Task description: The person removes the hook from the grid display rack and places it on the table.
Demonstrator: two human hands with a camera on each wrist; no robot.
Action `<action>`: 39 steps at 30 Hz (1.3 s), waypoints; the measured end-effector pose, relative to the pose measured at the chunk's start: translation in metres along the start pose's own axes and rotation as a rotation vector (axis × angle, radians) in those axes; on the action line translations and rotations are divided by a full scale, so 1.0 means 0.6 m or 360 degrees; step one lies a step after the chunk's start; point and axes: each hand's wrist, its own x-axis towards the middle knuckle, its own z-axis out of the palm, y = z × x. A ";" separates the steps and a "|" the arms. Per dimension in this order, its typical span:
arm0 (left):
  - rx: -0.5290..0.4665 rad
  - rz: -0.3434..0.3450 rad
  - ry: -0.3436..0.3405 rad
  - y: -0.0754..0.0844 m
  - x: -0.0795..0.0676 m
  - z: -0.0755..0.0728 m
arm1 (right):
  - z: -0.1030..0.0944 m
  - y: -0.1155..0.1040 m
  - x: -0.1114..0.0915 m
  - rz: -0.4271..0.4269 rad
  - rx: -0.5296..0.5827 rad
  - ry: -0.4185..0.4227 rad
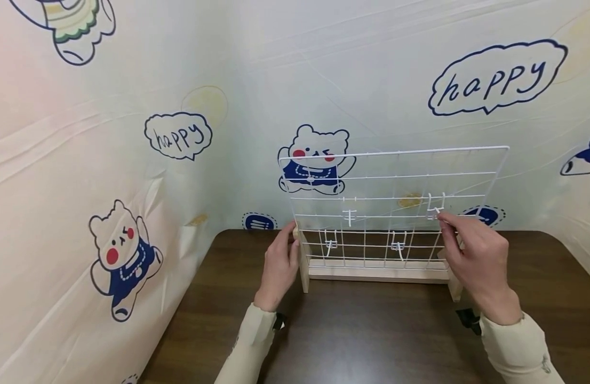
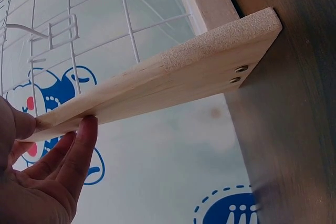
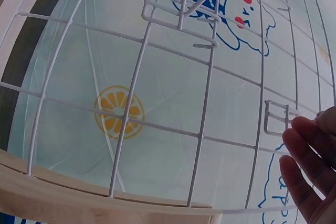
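Observation:
A white wire grid (image 1: pixel 396 153) stands upright in a pale wooden stand (image 1: pixel 376 274) on the table. My left hand (image 1: pixel 277 266) grips the upper end of the stand's left side piece (image 2: pixel 173 69), thumb on one face and fingers on the other. At the grid's right part, my right hand (image 1: pixel 482 256) pinches a white wire hook (image 1: pixel 435 211) between thumb and forefinger. In the right wrist view that hook's frame (image 3: pixel 266 116) lies against the grid, its tip hidden by the fingers. Three other hooks hang on the grid: one upper left (image 1: pixel 350 216), two lower down (image 1: pixel 331 244).
The dark brown wooden table (image 1: pixel 352 330) extends around the stand. Behind and to the left hangs a pale curtain (image 1: pixel 256 106) printed with cartoon bears and the word happy. Two screws (image 2: pixel 241 68) show low on the side piece.

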 end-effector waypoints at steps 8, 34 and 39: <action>-0.0006 0.0007 0.0003 0.004 -0.003 0.001 | 0.000 -0.002 0.001 0.0010 -0.0003 0.0001; 0.0012 0.0028 0.0017 -0.001 -0.002 0.003 | 0.002 0.003 0.003 -0.0056 0.0006 0.0083; 0.0014 0.0043 0.0032 -0.003 -0.002 0.004 | 0.003 0.003 0.003 -0.0076 0.0014 0.0110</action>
